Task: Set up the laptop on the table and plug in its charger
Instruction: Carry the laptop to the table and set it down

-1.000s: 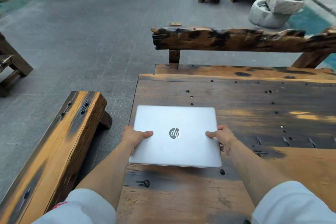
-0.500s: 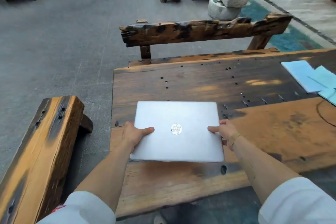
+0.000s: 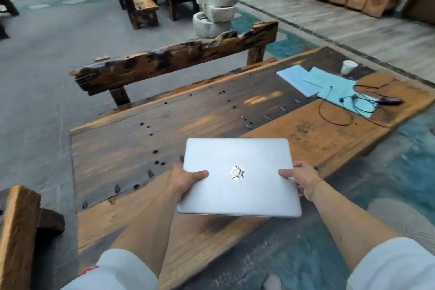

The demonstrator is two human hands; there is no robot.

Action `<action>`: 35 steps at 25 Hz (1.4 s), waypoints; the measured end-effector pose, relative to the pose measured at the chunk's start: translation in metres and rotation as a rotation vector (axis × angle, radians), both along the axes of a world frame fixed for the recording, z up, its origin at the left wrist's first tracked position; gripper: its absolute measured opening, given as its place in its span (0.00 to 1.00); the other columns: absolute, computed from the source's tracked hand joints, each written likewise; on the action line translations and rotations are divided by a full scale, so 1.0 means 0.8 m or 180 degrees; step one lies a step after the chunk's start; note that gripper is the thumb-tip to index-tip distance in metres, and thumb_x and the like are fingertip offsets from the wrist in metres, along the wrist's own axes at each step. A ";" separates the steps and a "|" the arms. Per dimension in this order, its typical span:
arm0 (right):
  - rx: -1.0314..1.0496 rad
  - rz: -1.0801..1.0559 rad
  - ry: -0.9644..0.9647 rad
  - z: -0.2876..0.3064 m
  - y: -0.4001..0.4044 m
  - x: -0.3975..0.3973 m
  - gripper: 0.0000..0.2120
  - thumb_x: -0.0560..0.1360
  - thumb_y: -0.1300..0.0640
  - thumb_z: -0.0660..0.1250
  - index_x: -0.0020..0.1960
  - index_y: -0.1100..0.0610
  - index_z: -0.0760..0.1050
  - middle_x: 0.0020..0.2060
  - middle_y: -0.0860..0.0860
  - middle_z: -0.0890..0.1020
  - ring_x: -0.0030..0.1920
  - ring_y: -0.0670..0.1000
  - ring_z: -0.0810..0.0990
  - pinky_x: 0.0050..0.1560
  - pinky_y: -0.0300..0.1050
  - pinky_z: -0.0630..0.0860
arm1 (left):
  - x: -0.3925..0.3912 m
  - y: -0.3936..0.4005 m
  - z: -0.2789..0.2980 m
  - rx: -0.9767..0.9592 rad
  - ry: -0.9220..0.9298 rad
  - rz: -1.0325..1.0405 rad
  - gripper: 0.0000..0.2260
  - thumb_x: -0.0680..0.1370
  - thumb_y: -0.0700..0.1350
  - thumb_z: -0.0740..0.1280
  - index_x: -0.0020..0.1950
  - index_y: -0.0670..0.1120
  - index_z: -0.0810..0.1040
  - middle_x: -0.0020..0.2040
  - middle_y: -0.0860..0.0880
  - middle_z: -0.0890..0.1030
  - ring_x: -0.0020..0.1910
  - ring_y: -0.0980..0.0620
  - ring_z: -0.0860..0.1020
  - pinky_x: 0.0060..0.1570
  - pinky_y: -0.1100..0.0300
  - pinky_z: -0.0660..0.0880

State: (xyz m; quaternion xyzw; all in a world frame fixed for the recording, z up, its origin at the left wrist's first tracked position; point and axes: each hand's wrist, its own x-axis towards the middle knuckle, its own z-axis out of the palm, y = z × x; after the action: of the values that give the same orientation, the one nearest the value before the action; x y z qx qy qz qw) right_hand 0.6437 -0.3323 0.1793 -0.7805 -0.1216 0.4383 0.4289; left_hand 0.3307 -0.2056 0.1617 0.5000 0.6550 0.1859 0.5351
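The closed silver laptop (image 3: 239,176) is held above the near edge of the wooden table (image 3: 131,148), lid logo up, roughly level. The left hand (image 3: 182,178) clamps its left edge and the right hand (image 3: 300,178) its right edge, each with the thumb on the lid and the fingers wrapped underneath.

Handling, as a judgement: the shell is rigid and will not flex, but the smooth metal finish is likely slippery, and the screen inside is fragile. A two-handed hold at opposite side edges, as here, keeps the weight balanced; it should be set down flat, not dropped on a corner.

The charger cable (image 3: 346,106) lies at the far right of the table, well apart from the laptop, partly on blue papers (image 3: 329,85), near a white cup (image 3: 348,67).

Not visible: the fingers under the laptop, its charging port, and any wall socket. Motion blur obscures whether the dark object at the cable's right end is the power brick.
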 end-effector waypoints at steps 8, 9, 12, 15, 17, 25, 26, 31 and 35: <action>0.0197 -0.0458 -0.0038 0.019 -0.084 0.200 0.18 0.69 0.66 0.75 0.54 0.59 0.72 0.50 0.58 0.81 0.45 0.58 0.80 0.43 0.51 0.77 | 0.233 -0.013 0.005 -0.0086 -0.0072 -0.0622 0.37 0.58 0.54 0.84 0.59 0.38 0.75 0.54 0.43 0.83 0.48 0.45 0.82 0.46 0.51 0.79; 0.0200 -0.0512 -0.0069 0.021 -0.094 0.221 0.16 0.69 0.66 0.75 0.51 0.59 0.72 0.49 0.58 0.81 0.44 0.57 0.80 0.42 0.51 0.77 | 0.260 -0.015 0.007 -0.0103 -0.0076 -0.0706 0.36 0.58 0.53 0.84 0.58 0.38 0.76 0.53 0.43 0.83 0.48 0.45 0.83 0.47 0.50 0.80; 0.0224 -0.0695 -0.0091 0.021 -0.126 0.281 0.14 0.69 0.68 0.75 0.46 0.57 0.72 0.50 0.60 0.81 0.47 0.61 0.81 0.48 0.58 0.79 | 0.336 -0.022 0.006 -0.0100 -0.0071 -0.0943 0.33 0.57 0.53 0.84 0.55 0.39 0.79 0.50 0.43 0.85 0.46 0.44 0.83 0.51 0.46 0.80; 0.0200 -0.0942 -0.0081 0.022 -0.153 0.325 0.18 0.69 0.68 0.75 0.53 0.60 0.71 0.52 0.60 0.81 0.52 0.63 0.81 0.52 0.58 0.79 | 0.400 -0.025 0.009 -0.0143 -0.0073 -0.1232 0.36 0.57 0.56 0.83 0.58 0.40 0.77 0.50 0.44 0.84 0.47 0.44 0.83 0.50 0.46 0.80; 0.0185 -0.1104 -0.0088 0.022 -0.170 0.351 0.18 0.69 0.67 0.75 0.54 0.60 0.70 0.51 0.60 0.80 0.46 0.59 0.81 0.43 0.51 0.78 | 0.440 -0.026 0.008 -0.0098 -0.0039 -0.1405 0.38 0.57 0.58 0.83 0.59 0.41 0.75 0.51 0.44 0.83 0.48 0.45 0.83 0.46 0.48 0.80; 0.0088 -0.1579 -0.0118 0.006 -0.190 0.442 0.19 0.69 0.66 0.74 0.54 0.58 0.69 0.49 0.58 0.80 0.39 0.54 0.78 0.34 0.45 0.72 | 0.576 -0.005 -0.019 -0.0248 -0.0148 -0.1876 0.24 0.61 0.56 0.82 0.49 0.49 0.76 0.43 0.52 0.83 0.38 0.53 0.83 0.29 0.62 0.75; 0.0055 -0.1585 -0.0146 0.004 -0.186 0.454 0.19 0.69 0.66 0.75 0.54 0.58 0.69 0.49 0.59 0.80 0.39 0.55 0.79 0.35 0.45 0.73 | 0.589 0.000 -0.023 -0.0260 -0.0181 -0.1898 0.22 0.62 0.55 0.82 0.47 0.51 0.75 0.40 0.55 0.83 0.35 0.57 0.82 0.26 0.65 0.74; -0.0156 -0.1565 -0.0236 -0.004 -0.143 0.522 0.20 0.68 0.65 0.76 0.54 0.58 0.70 0.51 0.59 0.81 0.46 0.59 0.81 0.43 0.52 0.79 | 0.659 0.044 -0.041 -0.0375 -0.0216 -0.1997 0.21 0.62 0.53 0.82 0.49 0.50 0.77 0.45 0.52 0.84 0.40 0.54 0.83 0.31 0.61 0.74; -0.0380 -0.1439 -0.0300 -0.013 -0.083 0.581 0.18 0.67 0.65 0.76 0.49 0.56 0.70 0.53 0.60 0.81 0.48 0.60 0.81 0.50 0.57 0.80 | 0.699 0.090 -0.053 -0.0470 -0.0351 -0.1930 0.23 0.63 0.51 0.82 0.53 0.51 0.78 0.49 0.51 0.84 0.44 0.52 0.83 0.33 0.60 0.76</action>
State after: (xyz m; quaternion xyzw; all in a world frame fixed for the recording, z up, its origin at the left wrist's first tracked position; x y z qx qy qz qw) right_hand 1.1084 -0.3985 0.1686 -0.8315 0.0625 0.3006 0.4630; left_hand 0.8898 -0.1333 0.1191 0.6215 0.4578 -0.0034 0.6358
